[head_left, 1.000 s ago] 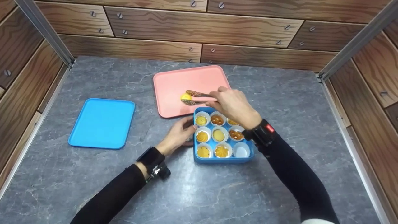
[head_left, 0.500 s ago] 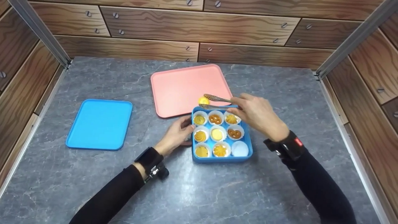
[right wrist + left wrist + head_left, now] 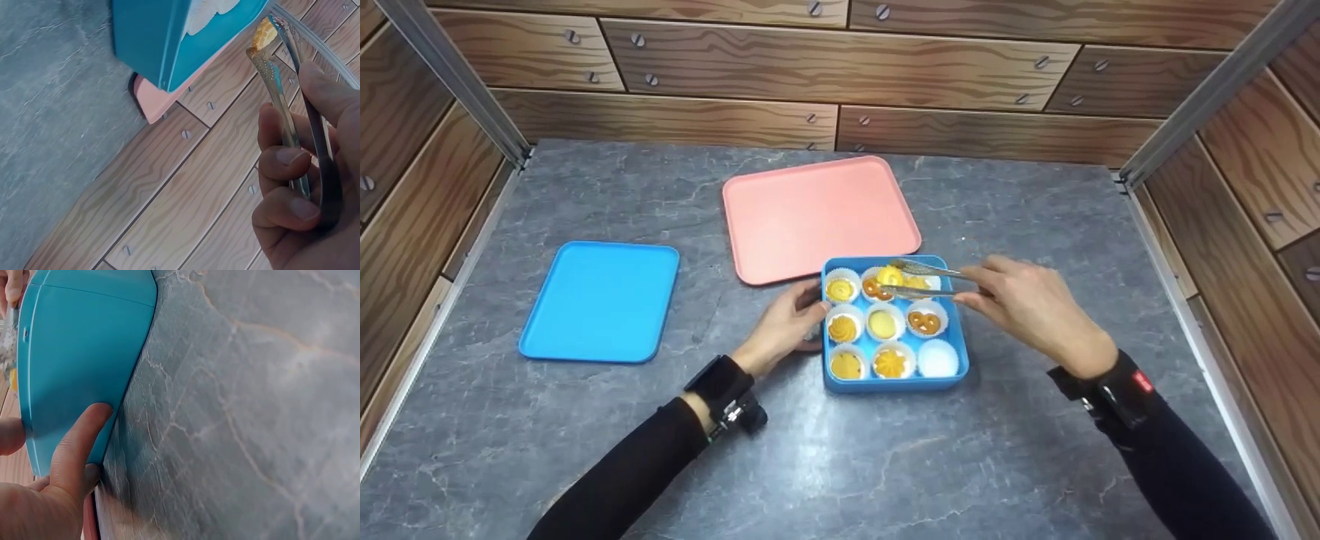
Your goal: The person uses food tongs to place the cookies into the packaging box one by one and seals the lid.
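A blue box [image 3: 896, 385] holds white paper cups in rows, with small yellow and brown cookies in most of them. The front right cup [image 3: 937, 360] looks bare. My right hand [image 3: 1035, 311] grips metal tongs [image 3: 924, 268], whose tips pinch a small yellow round cookie [image 3: 890, 276] above the box's back row; the right wrist view shows the cookie [image 3: 264, 35] as golden, between the tips. My left hand [image 3: 781, 326] rests on the box's left side. In the left wrist view one extended finger [image 3: 79, 444] presses the blue wall [image 3: 84, 343].
A pink tray [image 3: 817, 217] lies behind the box, near its back edge. To the left is a flat blue square lid or tray [image 3: 600, 301]. Wood-patterned panels [image 3: 840, 67] border the grey marbled table [image 3: 825, 465] at the back and sides.
My right hand has moved right and toward me, carrying the yellow cookie in the tongs from over the pink tray to over the box. The left hand stays at the box.
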The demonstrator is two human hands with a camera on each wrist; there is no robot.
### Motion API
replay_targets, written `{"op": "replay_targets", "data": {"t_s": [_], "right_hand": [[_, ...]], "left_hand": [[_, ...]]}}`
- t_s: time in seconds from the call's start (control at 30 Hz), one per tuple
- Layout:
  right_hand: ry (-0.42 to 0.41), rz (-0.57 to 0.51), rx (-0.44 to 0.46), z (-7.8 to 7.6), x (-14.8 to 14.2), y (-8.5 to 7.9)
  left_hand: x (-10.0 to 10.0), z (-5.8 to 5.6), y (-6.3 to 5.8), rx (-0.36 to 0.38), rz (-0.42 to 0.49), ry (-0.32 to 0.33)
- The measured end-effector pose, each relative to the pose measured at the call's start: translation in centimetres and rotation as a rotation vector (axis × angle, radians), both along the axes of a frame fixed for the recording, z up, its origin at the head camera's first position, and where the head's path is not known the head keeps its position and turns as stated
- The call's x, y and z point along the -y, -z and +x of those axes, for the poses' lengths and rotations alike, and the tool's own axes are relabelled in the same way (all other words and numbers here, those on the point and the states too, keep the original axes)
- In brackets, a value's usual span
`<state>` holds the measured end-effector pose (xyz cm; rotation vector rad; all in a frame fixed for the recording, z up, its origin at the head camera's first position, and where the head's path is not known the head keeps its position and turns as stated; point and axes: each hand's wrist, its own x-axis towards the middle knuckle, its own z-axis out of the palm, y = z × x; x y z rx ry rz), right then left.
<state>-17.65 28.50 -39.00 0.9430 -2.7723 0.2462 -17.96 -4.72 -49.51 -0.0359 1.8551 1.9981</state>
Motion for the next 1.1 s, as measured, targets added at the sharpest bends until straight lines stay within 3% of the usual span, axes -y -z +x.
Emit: {"op": "replay_targets", "data": {"t_s": [0.23, 0.63, 1.1], "right_hand": [[-0.007, 0.019, 0.027, 1.0, -1.5, -0.4], [-0.099, 0.055, 0.015, 2.2, -3.5, -1.4], [-0.16, 0.133, -0.054, 3.3, -4.3, -2.4]], "left_hand": [[-0.1, -0.1, -0.1, -0.019, -0.007, -0.01], [0.0, -0.1, -0.2, -0.017, 0.014, -0.019], [0.1, 0.0, 0.2, -0.009, 0.016, -0.018]]}}
